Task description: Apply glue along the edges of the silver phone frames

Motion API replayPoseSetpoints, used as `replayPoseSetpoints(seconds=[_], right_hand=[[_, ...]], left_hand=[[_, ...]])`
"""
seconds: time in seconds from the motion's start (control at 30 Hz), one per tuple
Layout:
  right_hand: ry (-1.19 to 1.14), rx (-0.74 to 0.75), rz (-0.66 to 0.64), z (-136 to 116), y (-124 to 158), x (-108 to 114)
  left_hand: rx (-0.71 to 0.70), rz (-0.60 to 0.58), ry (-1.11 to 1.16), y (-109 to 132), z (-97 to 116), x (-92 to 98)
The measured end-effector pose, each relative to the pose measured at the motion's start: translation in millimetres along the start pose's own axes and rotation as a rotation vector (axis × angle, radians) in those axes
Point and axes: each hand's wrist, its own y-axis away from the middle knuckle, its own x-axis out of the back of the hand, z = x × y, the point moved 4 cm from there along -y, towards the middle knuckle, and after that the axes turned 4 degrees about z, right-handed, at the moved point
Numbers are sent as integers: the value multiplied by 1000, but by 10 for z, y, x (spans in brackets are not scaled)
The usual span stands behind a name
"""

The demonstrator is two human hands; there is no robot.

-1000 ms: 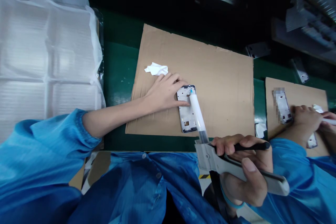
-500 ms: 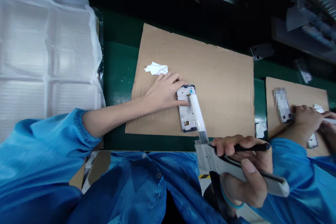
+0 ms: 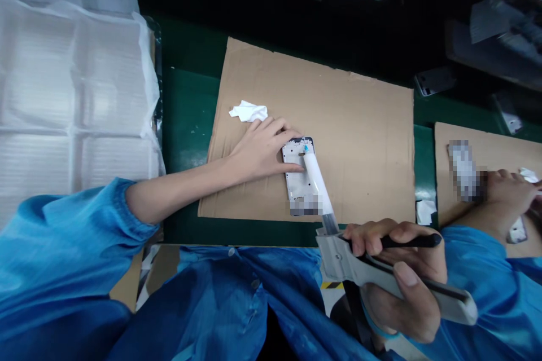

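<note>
Cardboard (image 3: pixel 359 141) holds phone frame (image 3: pixel 294 177) under open left hand (image 3: pixel 258 146); right grip (image 3: pixel 402 282) clenches dispenser (image 3: pixel 351 265).

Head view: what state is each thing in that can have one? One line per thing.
left hand, open, fingers pressing on the phone frame.
right hand, closed around the dispensing gun.
dispensing gun, held, white barrel tilted, tip at the frame's far end.
phone frame, flat on the cardboard sheet, pinned by the left hand.
cardboard sheet, flat on the green belt.
white wipe, crumpled, on the cardboard by the left fingers.
</note>
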Motion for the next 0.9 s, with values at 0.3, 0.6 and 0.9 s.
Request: replayPoseSetpoints(seconds=[0.3, 0.6, 0.9], right_hand=[[-1127, -237, 94, -459, -21, 99], [-1159, -279, 68, -416, -15, 102], [-1036, -263, 76, -327, 11, 85]], left_hand=[[1, -17, -21, 1, 18, 29], [7, -19, -20, 3, -10, 9], [21, -30, -39, 3, -13, 3]])
